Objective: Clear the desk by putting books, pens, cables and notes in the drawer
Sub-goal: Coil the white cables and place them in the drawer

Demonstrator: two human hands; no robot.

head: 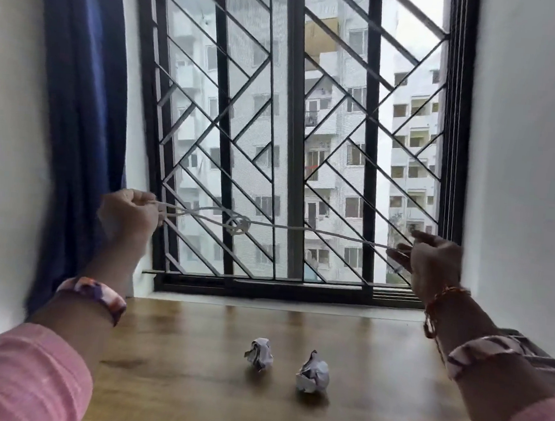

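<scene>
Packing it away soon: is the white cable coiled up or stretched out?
Stretched out: the white cable runs between left hand and right hand, one small loop midway.

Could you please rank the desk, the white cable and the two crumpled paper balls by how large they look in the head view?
1. Wooden desk, by far the largest.
2. White cable, stretched between the left hand and right hand.
3. Left paper ball and right paper ball: too alike to rank.

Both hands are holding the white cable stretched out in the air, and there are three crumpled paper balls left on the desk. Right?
Not quite: the head view shows two crumpled paper balls on the desk, not three. The rest stands: the left hand and right hand hold the white cable stretched in the air.
</scene>
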